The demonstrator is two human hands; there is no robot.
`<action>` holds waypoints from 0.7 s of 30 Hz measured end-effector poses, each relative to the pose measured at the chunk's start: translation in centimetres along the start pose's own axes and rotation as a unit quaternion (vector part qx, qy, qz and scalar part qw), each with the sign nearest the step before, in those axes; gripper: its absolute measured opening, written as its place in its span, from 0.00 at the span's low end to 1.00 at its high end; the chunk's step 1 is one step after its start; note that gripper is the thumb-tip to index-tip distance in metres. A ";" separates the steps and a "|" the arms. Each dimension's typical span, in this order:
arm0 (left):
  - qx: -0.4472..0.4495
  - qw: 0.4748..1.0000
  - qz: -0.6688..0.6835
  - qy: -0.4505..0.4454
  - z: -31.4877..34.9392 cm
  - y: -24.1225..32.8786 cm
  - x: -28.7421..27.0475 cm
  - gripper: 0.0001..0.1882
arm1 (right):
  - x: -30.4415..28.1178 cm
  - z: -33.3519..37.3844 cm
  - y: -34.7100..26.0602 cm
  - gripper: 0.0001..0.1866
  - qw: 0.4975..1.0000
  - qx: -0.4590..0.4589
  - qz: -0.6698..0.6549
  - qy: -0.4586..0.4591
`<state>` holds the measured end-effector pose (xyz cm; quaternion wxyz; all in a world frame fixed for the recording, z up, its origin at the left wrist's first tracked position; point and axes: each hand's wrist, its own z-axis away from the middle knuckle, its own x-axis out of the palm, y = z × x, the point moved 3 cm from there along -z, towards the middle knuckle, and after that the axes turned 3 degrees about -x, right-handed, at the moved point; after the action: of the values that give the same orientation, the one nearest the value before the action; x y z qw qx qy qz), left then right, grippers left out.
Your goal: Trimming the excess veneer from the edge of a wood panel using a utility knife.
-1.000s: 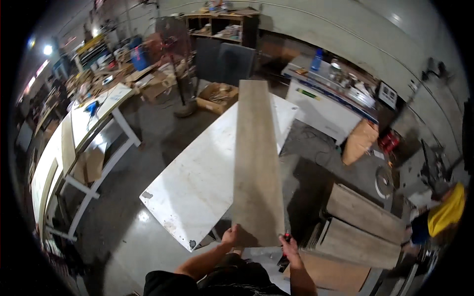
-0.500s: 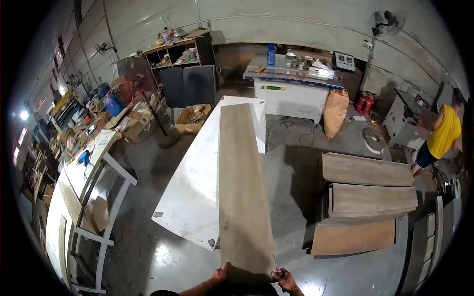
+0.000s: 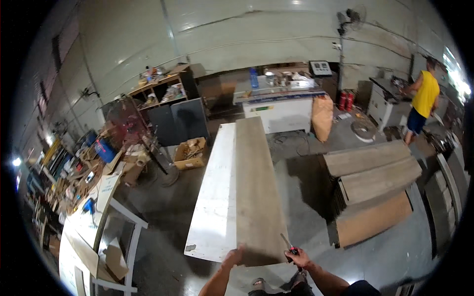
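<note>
A long grey-brown wood-grain board lies lengthwise on a white-topped table, covering its right part. At the board's near left corner, my left hand is closed on the edge, slightly blurred, thumb side up. My right hand is closed round a hand tool with a red and black handle and a narrow metal blade. That blade points up and forward beside the board's near right corner. Its exact kind is too small to make out.
On the right stands a stack of similar boards. To the left is a white-framed bench with a blue power tool. A carton sits beyond the table's left side. A person in yellow stands far right.
The board's near end has come to rest over the table, and more of it lies along the right side. The tool's blade now shows in my right hand. My view has shifted.
</note>
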<state>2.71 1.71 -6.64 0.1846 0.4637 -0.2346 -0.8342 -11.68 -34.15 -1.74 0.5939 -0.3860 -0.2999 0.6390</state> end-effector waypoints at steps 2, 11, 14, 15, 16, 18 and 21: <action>-0.015 0.991 -0.130 -0.024 -1.2 7.5 -2.7 0.31 | -1.9 0.6 0.4 0.30 0.997 -0.010 0.067 0.041; -0.036 0.948 -0.207 0.238 -0.3 7.1 -3.4 0.37 | 10.7 1.5 4.3 0.31 0.978 -0.021 0.035 0.204; 0.055 0.909 -0.246 0.332 -0.8 7.7 0.2 0.34 | 11.9 2.7 0.8 0.30 0.966 0.018 -0.025 0.257; 0.075 0.912 -0.235 0.328 -0.9 8.4 0.0 0.34 | 12.0 2.6 0.0 0.29 0.956 0.050 -0.051 0.283; 0.089 0.913 -0.224 0.328 -0.8 8.9 -0.1 0.34 | 12.1 2.2 0.0 0.28 0.947 0.079 -0.075 0.303; 0.102 0.916 -0.206 0.330 0.0 9.2 -0.6 0.33 | 12.7 1.3 1.4 0.27 0.942 0.023 -0.115 0.316; 0.106 0.918 -0.188 0.332 -2.5 5.9 -0.7 0.33 | 13.5 -0.9 5.6 0.22 0.949 -0.055 -0.100 0.292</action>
<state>5.73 -3.29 -3.95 0.0412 0.7662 -0.1559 -0.6220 -13.86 -21.50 -8.79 0.6942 -0.5560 -0.1846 0.4181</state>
